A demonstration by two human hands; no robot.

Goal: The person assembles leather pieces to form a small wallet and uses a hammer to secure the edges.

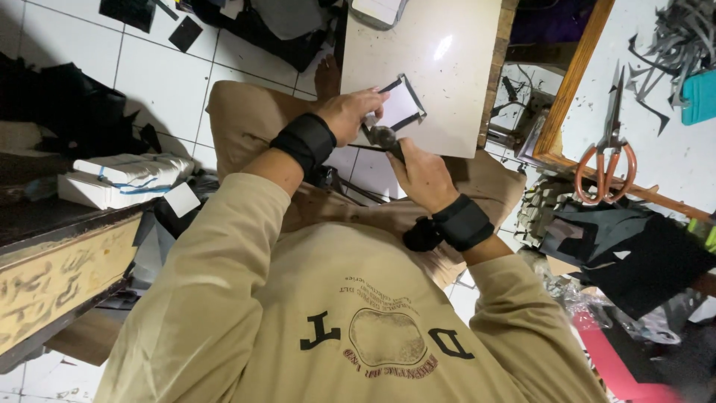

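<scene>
A white rectangular piece with black edging (pixel 403 104) lies on a pale stone slab (pixel 447 45) in front of my knees. My left hand (pixel 349 113) presses on the piece's near corner, fingers curled over it. Just below it, my right hand (pixel 421 175) grips a small dark metal tool (pixel 385 139), whose head rests against the edge of the piece, beside my left fingers. Both wrists carry black bands. My beige sleeves and trousers fill the lower part of the view.
Orange-handled scissors (pixel 608 160) lie on a white table with a wooden rim (pixel 570 82), near grey scraps and a teal object (pixel 699 95). A banded stack of white pieces (pixel 123 179) sits on the left. Black material (pixel 634 254) lies at right; the floor is white tile.
</scene>
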